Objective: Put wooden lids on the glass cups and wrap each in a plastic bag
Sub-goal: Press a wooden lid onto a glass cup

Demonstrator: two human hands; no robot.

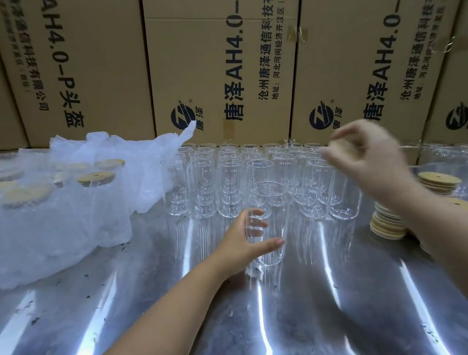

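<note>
On the shiny steel table [289, 315], just in front of me, stands one clear glass cup [269, 195], upright and pulled forward, close in front of the others. My left hand [245, 243] grips it low on the side, thumb in front and fingers curled round the back; you can see them through the glass. It has no lid yet.

My right hand [367, 154] is raised over the far right of the rows and is blurred. Its fingers are curled, and something pale tan seems to sit between the fingertips, perhaps a lid, but I cannot tell whether it really holds anything.

As for progress, I'd say the job is well begun but mostly ahead. To my left, several cups already capped with round wooden lids with a small hole [96, 178] stand under crumpled translucent white plastic [67, 221]; whether each sits in its own bag I can't make out. Behind the cup in my hand, rows of open, lidless glass cups [227, 183] wait, packed close. On my right, stacks of flat wooden lids [439, 183] stand ready beside my forearm.

Next, I reckon, comes the lid for this cup, then a bag.
</note>
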